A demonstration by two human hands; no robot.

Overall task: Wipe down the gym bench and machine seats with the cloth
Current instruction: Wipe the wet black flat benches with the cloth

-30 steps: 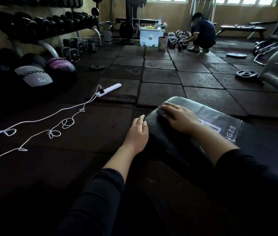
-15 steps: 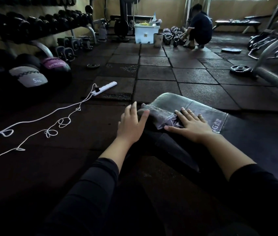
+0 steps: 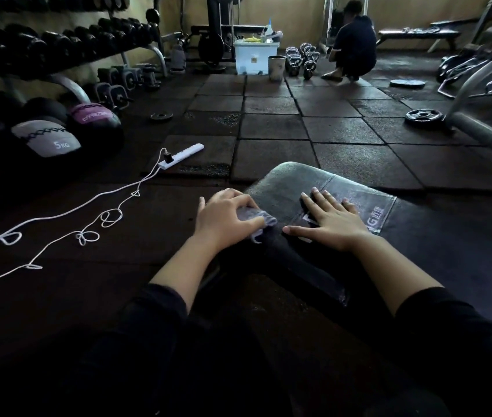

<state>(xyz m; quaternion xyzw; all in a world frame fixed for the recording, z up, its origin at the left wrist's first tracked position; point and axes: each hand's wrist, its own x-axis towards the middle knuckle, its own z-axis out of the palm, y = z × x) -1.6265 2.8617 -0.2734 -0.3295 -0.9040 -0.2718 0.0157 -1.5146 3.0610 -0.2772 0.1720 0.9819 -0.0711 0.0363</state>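
The cloth (image 3: 258,221) lies bunched on the near-left edge of the bench pad (image 3: 291,188), under the left hand (image 3: 226,216), whose fingers (image 3: 243,203) are curled around it. The right hand (image 3: 333,219) rests flat on the pad, fingers spread wide, just right of the cloth. The pad's long axis runs from the person's lap away toward the floor tiles (image 3: 329,130). Unwiped surface judged to lie ahead and right of the cloth; the left hand is nearer.
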